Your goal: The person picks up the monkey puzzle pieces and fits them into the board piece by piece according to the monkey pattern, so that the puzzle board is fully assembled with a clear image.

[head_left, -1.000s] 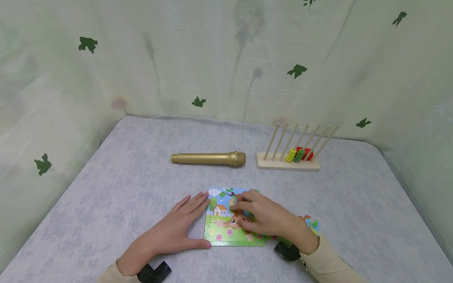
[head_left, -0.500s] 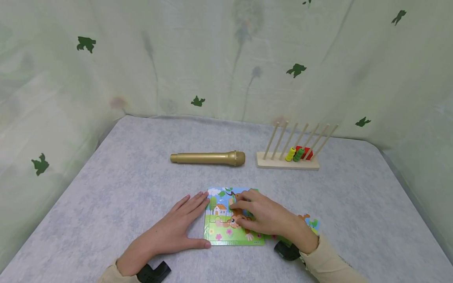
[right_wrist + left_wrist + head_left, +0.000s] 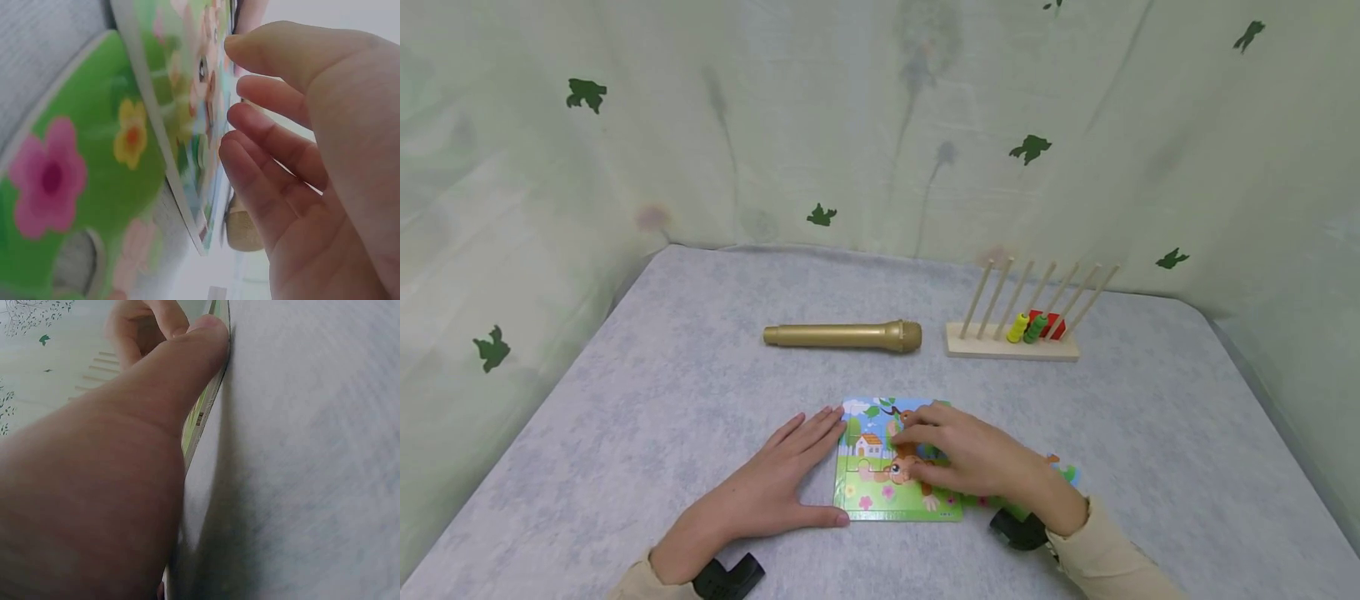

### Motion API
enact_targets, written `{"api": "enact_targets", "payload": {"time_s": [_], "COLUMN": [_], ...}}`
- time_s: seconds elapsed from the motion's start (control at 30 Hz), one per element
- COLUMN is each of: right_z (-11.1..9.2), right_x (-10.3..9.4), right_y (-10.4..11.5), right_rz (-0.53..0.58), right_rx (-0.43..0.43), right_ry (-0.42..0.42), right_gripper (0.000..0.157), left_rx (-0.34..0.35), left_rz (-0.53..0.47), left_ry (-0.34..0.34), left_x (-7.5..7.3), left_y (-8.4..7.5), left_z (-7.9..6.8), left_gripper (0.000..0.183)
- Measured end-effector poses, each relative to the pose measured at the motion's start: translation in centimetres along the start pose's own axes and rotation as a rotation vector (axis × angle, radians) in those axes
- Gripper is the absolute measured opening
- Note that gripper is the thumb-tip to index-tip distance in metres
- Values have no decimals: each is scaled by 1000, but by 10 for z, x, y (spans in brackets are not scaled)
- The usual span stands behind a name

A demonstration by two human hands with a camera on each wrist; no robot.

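Observation:
A jigsaw puzzle board (image 3: 868, 492) with a monkey, a house and flowers lies before me. My left hand (image 3: 763, 492) rests flat along its left side, fingers at the upper left edge and thumb at the lower left corner. Over the right half of the board is my right hand (image 3: 973, 450), fingers bent gently and thumb apart from them. In the right wrist view nothing sits between the thumb and fingertips (image 3: 232, 112), which are close over the picture. A loose green puzzle piece (image 3: 100, 169) with flowers lies beside the board, partly hidden under the right forearm in the head view.
Behind the board lies a gold microphone (image 3: 835, 336). Farther right stands a wooden peg rack (image 3: 1011, 352) with yellow beads (image 3: 1017, 328), green beads (image 3: 1035, 328) and red pieces (image 3: 1056, 325). A pale curtain (image 3: 865, 125) hangs beyond the table (image 3: 700, 333).
My right hand has shifted slightly to the right, its thumb drawing back a little over the picture. The left hand and the board have stayed in place.

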State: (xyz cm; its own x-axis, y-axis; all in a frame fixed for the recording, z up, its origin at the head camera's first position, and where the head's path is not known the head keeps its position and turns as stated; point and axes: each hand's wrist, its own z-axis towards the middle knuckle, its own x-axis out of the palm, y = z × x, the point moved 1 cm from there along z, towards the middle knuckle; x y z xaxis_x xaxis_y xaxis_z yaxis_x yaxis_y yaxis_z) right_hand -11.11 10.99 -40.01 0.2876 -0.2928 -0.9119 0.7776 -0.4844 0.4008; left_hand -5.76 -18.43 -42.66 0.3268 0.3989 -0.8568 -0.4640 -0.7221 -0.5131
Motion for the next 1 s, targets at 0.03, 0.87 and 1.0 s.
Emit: {"api": "enact_targets", "payload": {"time_s": [0.03, 0.87, 1.0], "right_z": [-1, -51, -59], "right_x": [-2, -28, -33], "right_y": [0, -14, -18], "right_rz": [6, 31, 40], "right_rx": [2, 109, 139], "right_ry": [1, -77, -83], "right_gripper": [33, 34, 35], "left_rx": [-1, -15, -18], "left_rz": [3, -4, -9], "left_ry": [-1, 8, 15], "left_x": [0, -3, -4], "left_y": [0, -3, -4], "left_z": [0, -1, -1], "left_gripper": [114, 115, 114]}}
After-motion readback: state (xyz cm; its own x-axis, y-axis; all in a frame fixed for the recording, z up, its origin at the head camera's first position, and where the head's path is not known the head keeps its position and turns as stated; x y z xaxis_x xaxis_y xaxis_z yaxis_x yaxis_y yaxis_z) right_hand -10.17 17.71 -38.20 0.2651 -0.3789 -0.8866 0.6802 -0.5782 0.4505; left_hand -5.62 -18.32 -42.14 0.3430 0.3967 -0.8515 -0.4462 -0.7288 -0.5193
